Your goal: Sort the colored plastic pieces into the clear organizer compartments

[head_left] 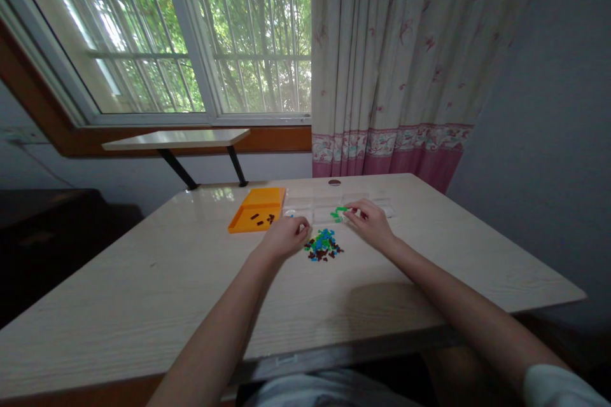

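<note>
- The mixed pile (323, 245) of blue, green and brown pieces lies on the desk (176, 292) between my hands, probably so that both reach it easily.
- My left hand (285, 235) is just beside the pile's upper left edge, fingers curled inward; I cannot tell whether they grip a piece.
- My right hand (370, 220) is at the clear tray (300, 198), thumb and fingers drawn together beside the green pieces (337, 213); whether they pinch one, I cannot tell.
- Those green pieces seem to lie in one section of the clear tray, perhaps to keep their colour apart from the mix.
- The orange tray (261, 196) sits at its left, dark brown pieces (260, 223) in its near section, likely grouped the same way.
- I can read no brand, label or writing anywhere.
</note>
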Demonstrator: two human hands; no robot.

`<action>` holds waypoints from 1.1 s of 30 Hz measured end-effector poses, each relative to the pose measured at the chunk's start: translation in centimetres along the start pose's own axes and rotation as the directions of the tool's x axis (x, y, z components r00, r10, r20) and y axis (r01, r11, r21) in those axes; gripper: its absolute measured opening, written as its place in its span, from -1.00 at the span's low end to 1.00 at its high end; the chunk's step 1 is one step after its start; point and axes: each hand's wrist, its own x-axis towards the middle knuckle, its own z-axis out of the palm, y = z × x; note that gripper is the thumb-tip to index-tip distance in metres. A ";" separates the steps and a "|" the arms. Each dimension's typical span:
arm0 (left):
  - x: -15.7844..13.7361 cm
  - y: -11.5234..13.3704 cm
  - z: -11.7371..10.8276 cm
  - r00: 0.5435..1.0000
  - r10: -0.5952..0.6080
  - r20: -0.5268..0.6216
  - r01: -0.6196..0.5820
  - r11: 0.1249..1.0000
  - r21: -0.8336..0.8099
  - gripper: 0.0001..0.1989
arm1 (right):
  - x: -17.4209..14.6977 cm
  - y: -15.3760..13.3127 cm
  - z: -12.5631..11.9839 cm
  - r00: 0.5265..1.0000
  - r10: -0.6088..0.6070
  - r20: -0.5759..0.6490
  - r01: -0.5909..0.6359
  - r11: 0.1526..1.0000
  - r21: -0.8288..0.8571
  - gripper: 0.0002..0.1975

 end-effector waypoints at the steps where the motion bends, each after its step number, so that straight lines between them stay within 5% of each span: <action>1: 0.0 -0.1 0.1 1.000 -0.006 0.014 0.006 1.000 -0.001 -0.74 | 0.0 0.1 0.0 1.000 0.000 -0.004 0.000 1.000 -0.002 -0.79; 33: 0.2 -1.2 0.8 0.995 0.062 0.081 -0.060 0.998 -0.030 -0.76 | 0.0 0.1 -0.1 0.999 -0.010 -0.037 0.010 1.000 -0.021 -0.78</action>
